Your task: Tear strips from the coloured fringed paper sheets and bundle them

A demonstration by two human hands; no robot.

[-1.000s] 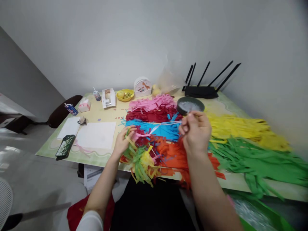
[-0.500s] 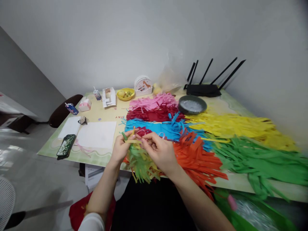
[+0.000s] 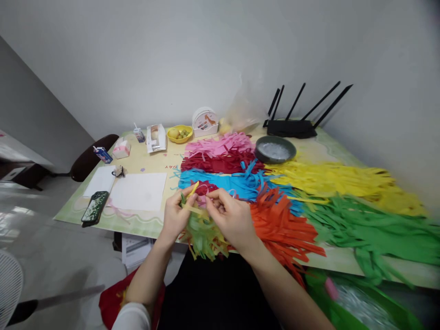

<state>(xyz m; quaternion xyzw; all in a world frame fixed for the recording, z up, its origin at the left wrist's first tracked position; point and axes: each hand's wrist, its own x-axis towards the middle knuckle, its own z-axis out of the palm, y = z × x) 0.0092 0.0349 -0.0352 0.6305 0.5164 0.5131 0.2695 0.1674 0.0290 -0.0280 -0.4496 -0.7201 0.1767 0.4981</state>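
My left hand (image 3: 176, 214) and my right hand (image 3: 231, 218) meet at the table's front edge, both pinched on a mixed bundle of paper strips (image 3: 202, 233) in green, yellow and red that hangs over the edge. A yellow strip (image 3: 192, 189) sticks up from the left fingers. Just right of my right hand lies a pile of orange strips (image 3: 285, 224); blue strips (image 3: 237, 183) lie behind both hands.
Piles of pink (image 3: 220, 145), dark red (image 3: 220, 162), yellow (image 3: 343, 181) and green strips (image 3: 364, 229) cover the table's right half. A dark bowl (image 3: 275, 150), a router (image 3: 292, 128), white sheets (image 3: 137, 192), a phone (image 3: 94, 208), cartons and a yellow fruit bowl (image 3: 178, 134) stand around.
My right hand came back from near the dark bowl to the bundle at the front edge and now pinches it beside my left hand. The left hand stayed on the bundle.
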